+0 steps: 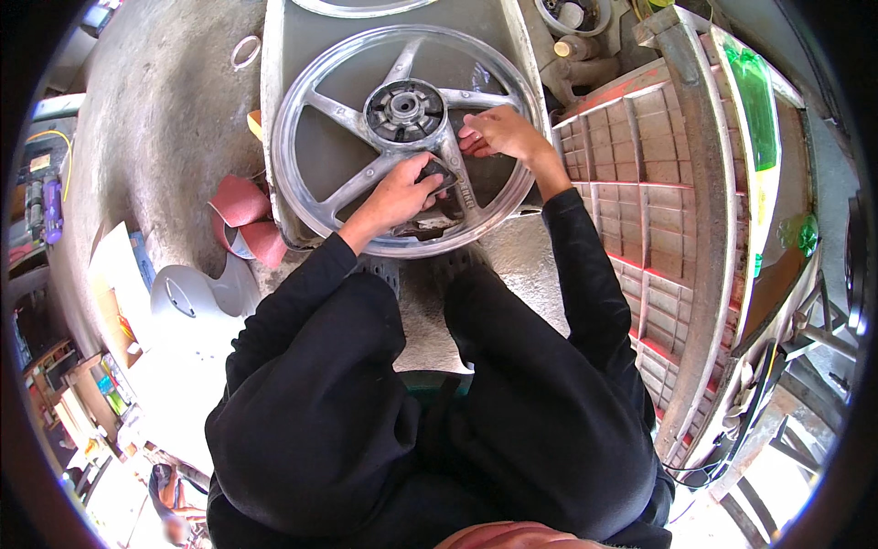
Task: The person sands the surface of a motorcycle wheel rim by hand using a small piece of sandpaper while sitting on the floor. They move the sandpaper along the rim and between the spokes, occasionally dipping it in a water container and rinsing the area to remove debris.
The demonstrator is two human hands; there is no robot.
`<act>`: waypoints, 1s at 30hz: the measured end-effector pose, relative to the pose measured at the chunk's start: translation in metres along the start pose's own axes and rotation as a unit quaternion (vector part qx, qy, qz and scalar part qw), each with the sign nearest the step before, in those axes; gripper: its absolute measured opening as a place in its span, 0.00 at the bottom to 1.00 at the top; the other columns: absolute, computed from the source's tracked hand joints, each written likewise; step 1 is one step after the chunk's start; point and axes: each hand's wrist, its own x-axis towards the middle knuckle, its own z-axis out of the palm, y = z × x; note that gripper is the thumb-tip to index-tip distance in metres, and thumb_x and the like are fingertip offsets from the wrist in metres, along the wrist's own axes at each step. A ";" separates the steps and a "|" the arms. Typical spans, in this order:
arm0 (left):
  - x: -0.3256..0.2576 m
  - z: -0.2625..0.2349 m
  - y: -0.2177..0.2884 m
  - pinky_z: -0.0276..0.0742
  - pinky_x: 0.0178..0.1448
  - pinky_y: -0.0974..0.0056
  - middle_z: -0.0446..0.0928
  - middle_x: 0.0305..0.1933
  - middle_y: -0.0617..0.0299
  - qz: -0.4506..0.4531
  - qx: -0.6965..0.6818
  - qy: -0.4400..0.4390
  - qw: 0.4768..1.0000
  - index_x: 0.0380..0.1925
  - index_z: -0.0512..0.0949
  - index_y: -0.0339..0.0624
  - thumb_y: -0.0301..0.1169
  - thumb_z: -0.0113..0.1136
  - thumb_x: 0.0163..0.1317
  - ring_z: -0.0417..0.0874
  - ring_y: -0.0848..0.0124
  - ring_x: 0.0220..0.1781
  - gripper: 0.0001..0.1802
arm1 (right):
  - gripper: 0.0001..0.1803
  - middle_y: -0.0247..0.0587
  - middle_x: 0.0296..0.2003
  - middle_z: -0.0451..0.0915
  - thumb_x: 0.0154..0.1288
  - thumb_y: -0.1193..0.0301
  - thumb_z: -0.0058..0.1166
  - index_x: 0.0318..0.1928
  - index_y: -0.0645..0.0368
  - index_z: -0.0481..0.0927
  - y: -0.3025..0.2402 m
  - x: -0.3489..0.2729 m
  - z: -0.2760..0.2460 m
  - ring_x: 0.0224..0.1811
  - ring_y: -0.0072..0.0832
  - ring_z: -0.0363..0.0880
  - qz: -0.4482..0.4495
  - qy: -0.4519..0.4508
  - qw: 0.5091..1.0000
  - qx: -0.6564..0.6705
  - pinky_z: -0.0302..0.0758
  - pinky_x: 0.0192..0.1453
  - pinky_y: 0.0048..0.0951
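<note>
A silver alloy wheel (315,105) with several spokes and a dark hub (405,110) lies flat on a grey board in front of me. My left hand (401,190) presses a small dark piece of sandpaper (445,178) against a spoke near the rim. Resting on the spoke just right of the hub, my right hand (498,133) has its fingers curled and steadies the wheel. Both sleeves are black.
Reddish folded sandpaper sheets (240,215) lie left of the wheel on the concrete floor. A white plastic cover (197,297) sits lower left. A red and white crate-like grid (645,210) stands to the right, with green bottles (754,96) beyond it.
</note>
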 end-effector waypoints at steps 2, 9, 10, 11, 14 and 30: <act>0.003 0.003 0.004 0.81 0.47 0.65 0.83 0.38 0.63 -0.006 0.048 0.007 0.999 0.56 0.81 0.35 0.29 0.60 0.79 0.84 0.77 0.43 0.12 | 0.26 0.49 0.42 0.92 0.83 0.54 0.57 0.49 0.69 0.90 0.040 0.027 0.000 0.45 0.34 0.93 0.005 0.069 0.988 -0.138 0.88 0.53 0.36; 0.004 -0.002 -0.005 0.80 0.50 0.66 0.83 0.38 0.62 0.181 0.199 0.015 0.963 0.53 0.83 0.37 0.38 0.68 0.76 0.83 0.77 0.43 0.16 | 0.29 0.50 0.35 0.91 0.81 0.52 0.59 0.42 0.72 0.89 -0.034 -0.019 0.010 0.35 0.37 0.93 0.073 -0.035 0.996 0.028 0.90 0.41 0.36; 0.004 -0.005 -0.009 0.79 0.49 0.67 0.83 0.39 0.64 0.176 0.199 0.006 0.964 0.52 0.83 0.37 0.37 0.65 0.77 0.82 0.78 0.43 0.14 | 0.29 0.52 0.38 0.91 0.82 0.52 0.57 0.44 0.72 0.89 -0.053 -0.036 0.010 0.37 0.38 0.93 0.042 -0.103 0.993 0.049 0.92 0.45 0.37; 0.006 -0.005 -0.013 0.78 0.47 0.68 0.83 0.41 0.66 0.173 0.197 -0.006 0.965 0.52 0.82 0.37 0.36 0.63 0.79 0.81 0.78 0.42 0.13 | 0.29 0.53 0.42 0.91 0.84 0.52 0.55 0.46 0.72 0.89 -0.069 -0.052 0.012 0.41 0.38 0.93 0.006 -0.177 0.982 0.064 0.91 0.50 0.37; 0.006 -0.005 -0.004 0.76 0.44 0.69 0.81 0.40 0.68 0.055 0.126 -0.045 0.989 0.50 0.82 0.37 0.36 0.59 0.82 0.78 0.79 0.39 0.12 | 0.30 0.54 0.45 0.91 0.83 0.51 0.55 0.52 0.73 0.88 -0.082 -0.067 0.020 0.47 0.37 0.93 -0.081 -0.222 0.971 0.035 0.91 0.52 0.35; -0.001 -0.002 0.006 0.76 0.40 0.67 0.78 0.34 0.67 0.037 0.196 0.058 0.978 0.54 0.78 0.32 0.36 0.57 0.82 0.78 0.79 0.36 0.15 | 0.26 0.50 0.39 0.92 0.82 0.53 0.57 0.44 0.68 0.91 0.011 0.007 0.012 0.33 0.37 0.92 0.074 -0.006 0.997 0.001 0.90 0.49 0.34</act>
